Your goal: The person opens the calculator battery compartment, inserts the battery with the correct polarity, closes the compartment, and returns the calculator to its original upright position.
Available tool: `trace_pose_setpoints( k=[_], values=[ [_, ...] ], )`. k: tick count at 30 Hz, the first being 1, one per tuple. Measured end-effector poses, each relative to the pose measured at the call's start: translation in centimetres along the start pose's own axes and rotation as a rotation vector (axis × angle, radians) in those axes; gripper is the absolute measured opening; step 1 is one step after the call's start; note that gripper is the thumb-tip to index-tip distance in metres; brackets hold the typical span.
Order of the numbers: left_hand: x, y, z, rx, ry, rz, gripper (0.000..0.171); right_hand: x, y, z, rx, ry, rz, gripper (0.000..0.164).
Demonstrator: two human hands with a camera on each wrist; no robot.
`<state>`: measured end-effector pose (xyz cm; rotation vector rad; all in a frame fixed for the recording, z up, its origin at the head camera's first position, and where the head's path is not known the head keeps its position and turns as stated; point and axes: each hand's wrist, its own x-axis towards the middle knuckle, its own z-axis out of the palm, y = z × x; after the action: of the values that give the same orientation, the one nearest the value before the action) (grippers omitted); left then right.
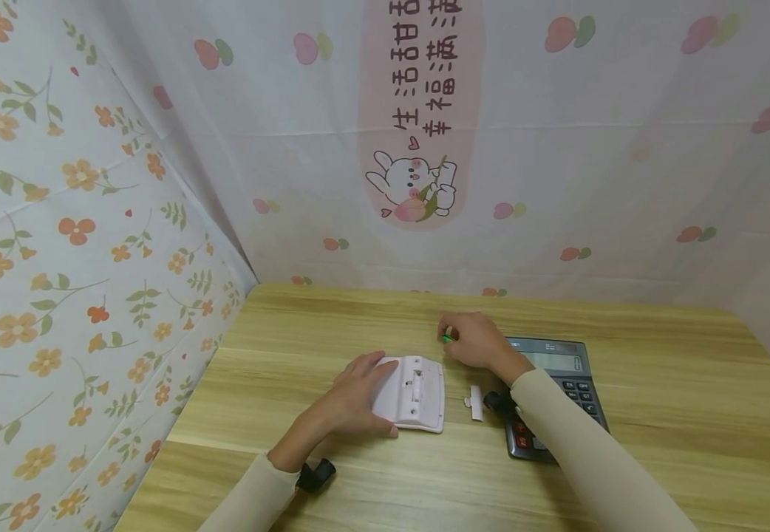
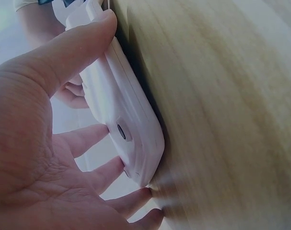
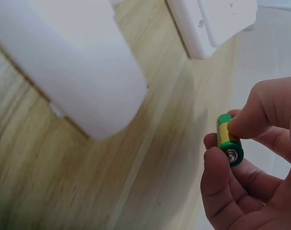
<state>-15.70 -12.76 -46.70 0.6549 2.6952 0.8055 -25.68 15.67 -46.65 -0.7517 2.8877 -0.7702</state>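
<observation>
A white plastic device [image 1: 428, 406] lies on the table, its underside with an uncovered battery slot [image 1: 417, 386] facing up. My left hand [image 1: 357, 395] holds it from the left, thumb on the near edge and fingertips at the far left end, as the left wrist view also shows. To the right of the device, my right hand [image 1: 477, 341] pinches a small green and yellow battery [image 3: 224, 133] between thumb and fingers, above the table. The battery's coiled spring-like end faces the right wrist camera. A small white battery cover [image 1: 477, 403] lies between the device and a dark calculator.
The dark grey calculator [image 1: 584, 369] lies under my right forearm, which partly hides it. Wood-patterned tabletop [image 1: 278, 332] extends around the things. A printed curtain [image 1: 278, 148] hangs behind the table, and a flowered one [image 1: 79, 258] along the left side.
</observation>
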Motion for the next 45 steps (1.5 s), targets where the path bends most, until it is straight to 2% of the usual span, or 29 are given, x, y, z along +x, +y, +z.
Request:
trace_pose_setpoints(
  k=[11,18,22,34,45],
  values=[
    [0.0,-0.1,0.0,0.005,-0.004,0.004,0.106,-0.4,-0.3,-0.4,0.012,-0.007,-0.002,0.023],
    [0.0,-0.1,0.0,0.010,-0.003,0.006,0.106,-0.7,-0.3,-0.4,0.040,0.041,0.016,0.014],
    [0.0,0.0,0.0,0.016,-0.005,0.005,0.106,-0.9,-0.2,-0.5,0.082,0.063,0.002,0.010],
    [0.0,0.0,0.0,0.022,0.000,0.011,0.105,-1.3,0.1,-1.0,0.195,0.059,-0.005,0.011],
    [0.0,-0.1,0.0,0.025,-0.002,0.022,0.106,-2.0,-0.9,-1.2,0.372,0.019,0.016,0.010]
  ],
)
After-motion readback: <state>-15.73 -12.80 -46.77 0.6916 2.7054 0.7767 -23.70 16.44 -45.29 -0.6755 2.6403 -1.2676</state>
